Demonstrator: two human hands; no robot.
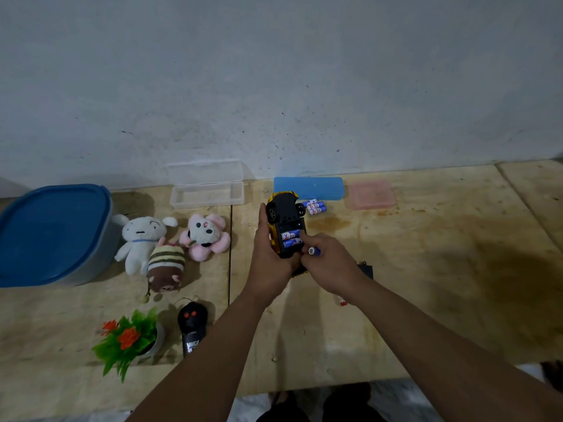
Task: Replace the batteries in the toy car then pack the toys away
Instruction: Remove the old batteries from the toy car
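**Holding the toy car upside down with a battery in hand**

Holding the toy car (pixel 285 226) belly-up near the middle of the frame, the left hand (pixel 272 257) wraps its grip around the car's side and bottom end. The car is yellow with a black underside, and its battery slot is open. Two blue and white batteries (pixel 291 239) lie side by side in the slot.

The right hand (pixel 327 263) pinches one more battery (pixel 314 251) in its grip, just beside the open slot. One finger of this hand touches the edge of the slot.

Above the car in the frame, a few spare batteries (pixel 315 206) lie on the wooden counter (pixel 426 269), next to a blue box (pixel 308 188). A pink lid (pixel 370 194) lies to the right of it. A clear open case (pixel 207 185) sits against the wall.

At the left of the frame stands a big tub with a blue lid (pixel 51 233). Beside it lie three soft toys: a white one (pixel 141 239), a pink and white one (pixel 204 237) and a striped brown one (pixel 166 268). Lower down are a small plant with orange flowers (pixel 129 338) and a black remote (pixel 192 327).
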